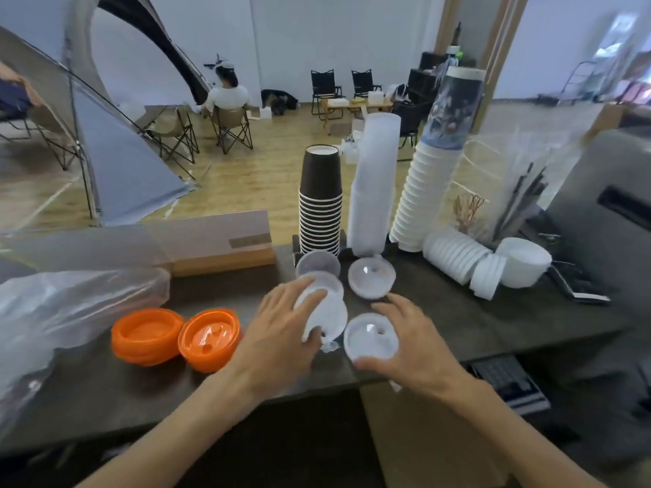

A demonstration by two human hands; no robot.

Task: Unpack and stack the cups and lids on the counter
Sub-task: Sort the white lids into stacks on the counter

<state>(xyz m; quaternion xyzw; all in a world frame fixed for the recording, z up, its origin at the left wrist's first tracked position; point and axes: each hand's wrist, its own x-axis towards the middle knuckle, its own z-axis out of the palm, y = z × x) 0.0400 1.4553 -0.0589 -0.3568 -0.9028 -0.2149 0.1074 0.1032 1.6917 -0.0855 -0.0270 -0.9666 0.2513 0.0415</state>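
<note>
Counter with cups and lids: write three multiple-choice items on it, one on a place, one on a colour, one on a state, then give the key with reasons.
1. Where do the orange lids lie on the counter?
A. To the left of the left hand
B. Behind the white cup stack
C. To the right of the right hand

2. What colour is the outside of the shortest upright cup stack?
A. Orange
B. Dark brown
C. Blue

3. What is the left hand doing?
A. Resting empty on the counter
B. Gripping a stack of translucent lids
C. Lifting a brown cup

Key: 1 A, the orange lids sit left of the left hand. 2 B, its cups are dark brown with pale rims. 3 B, its fingers wrap a stack of translucent lids, while the right hand holds a single translucent lid.
</note>
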